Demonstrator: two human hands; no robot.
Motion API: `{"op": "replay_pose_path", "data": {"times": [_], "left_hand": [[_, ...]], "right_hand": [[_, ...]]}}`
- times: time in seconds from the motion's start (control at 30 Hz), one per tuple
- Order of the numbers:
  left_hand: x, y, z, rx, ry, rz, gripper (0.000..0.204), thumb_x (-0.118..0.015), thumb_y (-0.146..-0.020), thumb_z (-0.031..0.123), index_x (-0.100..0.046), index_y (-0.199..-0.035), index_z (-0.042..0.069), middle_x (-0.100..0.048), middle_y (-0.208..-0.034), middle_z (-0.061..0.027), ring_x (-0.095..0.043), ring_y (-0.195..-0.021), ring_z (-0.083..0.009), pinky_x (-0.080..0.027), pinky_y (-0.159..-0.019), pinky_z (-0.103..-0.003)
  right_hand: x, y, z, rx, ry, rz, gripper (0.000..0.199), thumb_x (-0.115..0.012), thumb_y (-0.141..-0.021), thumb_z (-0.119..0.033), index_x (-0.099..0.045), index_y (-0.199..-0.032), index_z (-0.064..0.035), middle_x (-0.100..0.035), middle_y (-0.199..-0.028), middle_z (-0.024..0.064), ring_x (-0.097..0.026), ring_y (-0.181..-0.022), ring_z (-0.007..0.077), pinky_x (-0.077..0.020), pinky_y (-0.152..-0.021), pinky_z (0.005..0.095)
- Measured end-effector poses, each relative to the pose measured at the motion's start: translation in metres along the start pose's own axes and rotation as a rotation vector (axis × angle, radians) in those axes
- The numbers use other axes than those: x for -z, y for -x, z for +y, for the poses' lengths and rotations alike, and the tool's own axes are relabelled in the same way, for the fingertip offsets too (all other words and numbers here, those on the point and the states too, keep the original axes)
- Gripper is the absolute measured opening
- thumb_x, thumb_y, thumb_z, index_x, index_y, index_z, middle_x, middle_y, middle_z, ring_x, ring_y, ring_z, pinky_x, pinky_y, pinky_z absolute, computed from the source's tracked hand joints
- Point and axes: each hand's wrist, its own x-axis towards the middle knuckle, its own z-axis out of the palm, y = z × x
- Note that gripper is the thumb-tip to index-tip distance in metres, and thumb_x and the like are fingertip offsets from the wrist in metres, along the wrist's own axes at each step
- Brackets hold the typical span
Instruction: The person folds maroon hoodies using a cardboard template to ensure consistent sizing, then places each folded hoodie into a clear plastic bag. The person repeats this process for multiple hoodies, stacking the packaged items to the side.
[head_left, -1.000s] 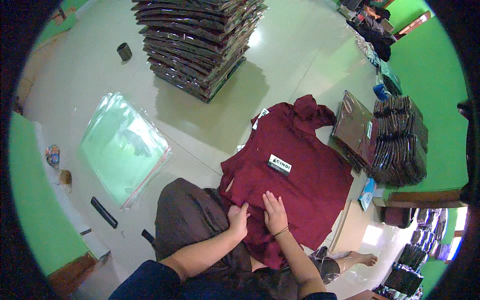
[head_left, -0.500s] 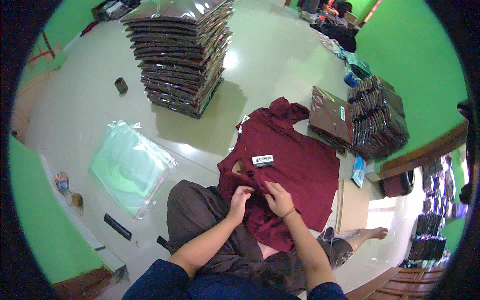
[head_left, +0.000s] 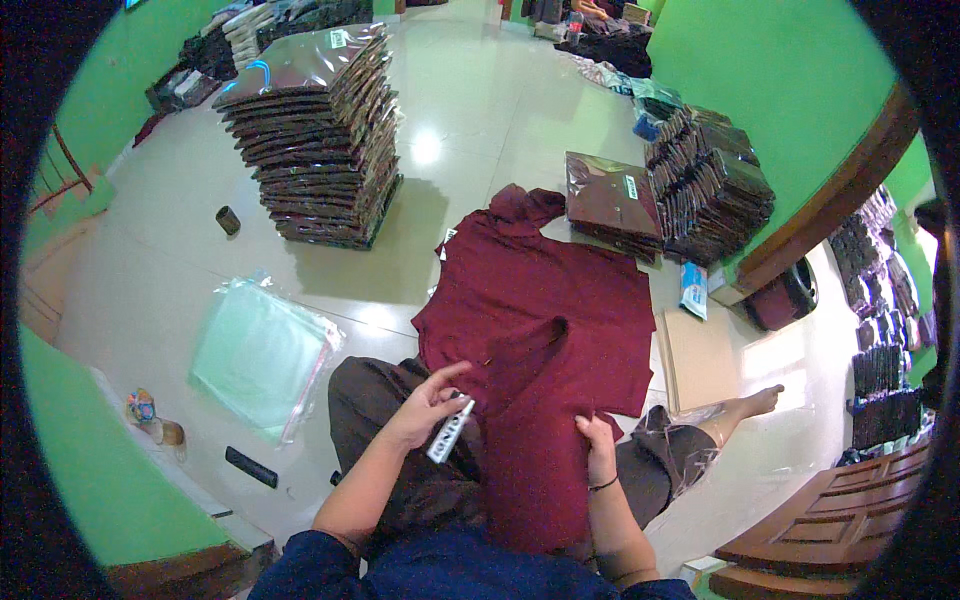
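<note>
1. Now the maroon shirt point(head_left: 545, 330) lies on the floor and across the person's lap, one side newly folded inward.
2. Left hand point(head_left: 428, 408) has lifted off, its grip pinching a small tag point(head_left: 449, 431) (previously atop the shirt).
3. Right hand point(head_left: 599, 448) keeps pinching the fold's edge.

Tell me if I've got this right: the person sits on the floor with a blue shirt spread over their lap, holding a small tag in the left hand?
Not quite: the shirt is maroon, not blue, as the head view shows. The left hand does hold a small tag.
</note>
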Motion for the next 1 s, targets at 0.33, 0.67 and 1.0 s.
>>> {"op": "replay_pose_path", "data": {"times": [0.33, 0.67, 1.0], "left_hand": [[-0.093, 0.030, 0.019, -0.367, -0.308, 0.193, 0.022, -0.061, -0.082, 0.006, -0.056, -0.102, 0.000, -0.062, -0.085, -0.0085, -0.058, -0.079, -0.0115, -0.048, -0.070, -0.025], [-0.027, 0.025, 0.024, 0.053, -0.185, 0.152, 0.107, -0.074, -0.068, 0.040, -0.006, -0.137, -0.006, -0.031, -0.133, -0.0227, -0.039, -0.120, -0.0271, -0.034, -0.098, -0.036], [0.027, 0.059, 0.032, 0.383, -0.379, 0.073, 0.071, -0.060, -0.077, 0.053, -0.047, -0.122, 0.000, -0.052, -0.120, -0.0110, -0.054, -0.104, -0.0201, -0.043, -0.091, -0.034]], "right_hand": [[-0.054, 0.017, 0.022, 0.482, 0.018, 0.240, 0.022, -0.045, -0.091, -0.009, -0.051, -0.108, 0.0024, -0.057, -0.098, 0.0034, -0.054, -0.086, 0.0093, -0.0430, -0.079, 0.0234], [-0.076, 0.013, 0.000, -0.068, -0.478, -0.253, 0.035, -0.041, -0.088, -0.028, -0.055, -0.109, -0.0028, -0.058, -0.109, 0.0102, -0.053, -0.105, 0.0201, -0.0390, -0.093, 0.0352], [-0.099, -0.019, 0.009, 0.877, 1.398, -0.523, 0.066, -0.069, -0.054, -0.009, -0.043, -0.115, -0.0100, -0.044, -0.125, 0.0132, -0.030, -0.126, 0.0325, -0.0139, -0.101, 0.0618]]}}
